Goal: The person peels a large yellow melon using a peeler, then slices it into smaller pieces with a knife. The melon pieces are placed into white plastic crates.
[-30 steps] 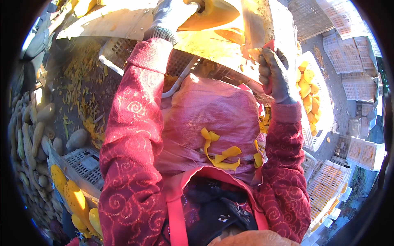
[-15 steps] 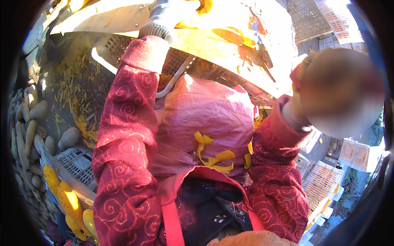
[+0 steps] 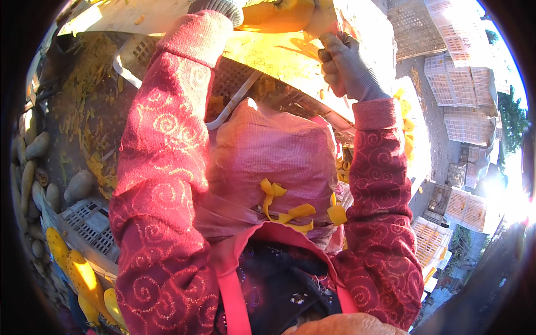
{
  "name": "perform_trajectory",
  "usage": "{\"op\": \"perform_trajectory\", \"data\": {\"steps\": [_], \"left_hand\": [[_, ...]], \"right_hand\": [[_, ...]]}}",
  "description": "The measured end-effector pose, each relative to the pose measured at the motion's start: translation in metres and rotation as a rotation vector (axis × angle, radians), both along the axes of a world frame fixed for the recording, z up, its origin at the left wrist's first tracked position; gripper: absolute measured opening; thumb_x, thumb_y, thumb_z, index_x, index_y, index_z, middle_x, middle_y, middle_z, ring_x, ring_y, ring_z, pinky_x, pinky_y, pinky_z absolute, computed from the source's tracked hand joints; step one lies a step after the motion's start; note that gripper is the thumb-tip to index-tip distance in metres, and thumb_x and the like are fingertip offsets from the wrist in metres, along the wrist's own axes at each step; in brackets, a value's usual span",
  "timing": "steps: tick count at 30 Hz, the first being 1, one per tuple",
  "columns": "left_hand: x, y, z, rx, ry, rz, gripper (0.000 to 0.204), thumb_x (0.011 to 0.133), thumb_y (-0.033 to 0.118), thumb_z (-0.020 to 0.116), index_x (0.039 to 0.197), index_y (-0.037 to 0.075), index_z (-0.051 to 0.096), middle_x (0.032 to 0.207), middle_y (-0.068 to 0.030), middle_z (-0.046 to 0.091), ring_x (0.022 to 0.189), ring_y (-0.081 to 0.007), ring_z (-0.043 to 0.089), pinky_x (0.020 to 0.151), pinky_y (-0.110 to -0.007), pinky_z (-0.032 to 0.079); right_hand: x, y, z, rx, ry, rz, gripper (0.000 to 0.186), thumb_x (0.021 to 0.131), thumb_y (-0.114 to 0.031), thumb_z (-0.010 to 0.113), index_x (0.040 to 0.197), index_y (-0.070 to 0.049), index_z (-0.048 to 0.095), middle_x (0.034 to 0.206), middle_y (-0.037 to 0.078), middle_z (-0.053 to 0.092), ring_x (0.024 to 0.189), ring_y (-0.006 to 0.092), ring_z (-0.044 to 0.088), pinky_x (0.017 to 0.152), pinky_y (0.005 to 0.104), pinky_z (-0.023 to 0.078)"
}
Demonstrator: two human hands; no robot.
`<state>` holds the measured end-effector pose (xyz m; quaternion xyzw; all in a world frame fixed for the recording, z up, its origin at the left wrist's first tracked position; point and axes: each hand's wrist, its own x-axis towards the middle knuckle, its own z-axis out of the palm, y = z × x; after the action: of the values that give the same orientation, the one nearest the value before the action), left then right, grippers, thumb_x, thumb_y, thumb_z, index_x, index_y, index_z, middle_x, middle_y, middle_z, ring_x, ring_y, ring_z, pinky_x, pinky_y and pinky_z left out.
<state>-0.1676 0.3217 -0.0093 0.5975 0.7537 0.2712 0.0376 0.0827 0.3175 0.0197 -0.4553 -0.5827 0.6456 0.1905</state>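
Observation:
At the top edge, a partly peeled squash (image 3: 279,15) shows orange flesh over a sunlit board (image 3: 268,50). My left hand (image 3: 219,6), in a grey glove, is at the squash's left end; its fingers are cut off by the picture's edge. My right hand (image 3: 352,66), also gloved, is closed in a fist beside the squash's right end. What it grips is too hard to make out against the glare. A pink woven sheet (image 3: 273,145) covers my lap, with curled orange peelings (image 3: 290,213) lying on it.
Tan squashes (image 3: 36,145) are heaped on the left, beside a grey crate (image 3: 92,226). Peeled yellow squashes (image 3: 84,273) lie at the lower left. Stacked plastic crates (image 3: 466,131) stand on the right. A bent white metal tube (image 3: 237,100) runs below the board.
My right hand has swung in from the far right to the squash. My left hand has shifted slightly up and left, and more of the squash shows. A peeling by my right sleeve has shifted.

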Motion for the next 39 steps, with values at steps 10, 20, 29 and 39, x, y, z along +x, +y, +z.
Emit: {"op": "perform_trajectory", "data": {"steps": [10, 20, 29, 39], "left_hand": [[-0.007, 0.01, 0.004, -0.018, -0.043, -0.066, 0.043, 0.079, 0.03, 0.067, 0.114, 0.005, 0.06, 0.106, -0.0168, 0.065, 0.097, -0.0319, 0.063, 0.085, -0.041, 0.05], [-0.009, 0.016, 0.01, -0.014, -0.051, -0.093, 0.042, 0.081, 0.029, 0.066, 0.115, 0.005, 0.059, 0.105, -0.015, 0.065, 0.094, -0.0295, 0.063, 0.084, -0.039, 0.05], [-0.015, 0.016, 0.003, -0.028, -0.039, -0.071, 0.042, 0.083, 0.029, 0.065, 0.117, 0.005, 0.058, 0.104, -0.0135, 0.065, 0.092, -0.0274, 0.062, 0.082, -0.037, 0.05], [-0.017, 0.015, 0.001, -0.033, -0.03, -0.06, 0.041, 0.085, 0.028, 0.064, 0.118, 0.005, 0.058, 0.103, -0.0117, 0.064, 0.09, -0.025, 0.062, 0.081, -0.036, 0.05]], "right_hand": [[-0.015, 0.044, 0.054, -0.02, -0.186, 0.255, 0.011, 0.098, -0.021, 0.053, 0.091, -0.015, 0.047, 0.063, -0.01, 0.033, 0.043, -0.0035, 0.024, 0.035, 0.0167, 0.019], [-0.034, 0.029, -0.034, 0.189, -0.125, -0.115, 0.033, 0.093, -0.035, 0.065, 0.089, -0.01, 0.044, 0.065, -0.003, 0.043, 0.043, 0.0034, 0.032, 0.036, 0.0212, 0.027], [-0.004, 0.017, 0.011, -0.016, -0.082, 0.123, 0.022, 0.093, -0.023, 0.061, 0.081, -0.015, 0.045, 0.06, -0.009, 0.037, 0.039, 0.0001, 0.026, 0.032, 0.0196, 0.019], [0.003, 0.011, -0.006, 0.02, -0.208, 0.121, 0.026, 0.092, -0.028, 0.056, 0.079, -0.009, 0.044, 0.059, -0.002, 0.041, 0.042, 0.0069, 0.036, 0.034, 0.0259, 0.032]]}}
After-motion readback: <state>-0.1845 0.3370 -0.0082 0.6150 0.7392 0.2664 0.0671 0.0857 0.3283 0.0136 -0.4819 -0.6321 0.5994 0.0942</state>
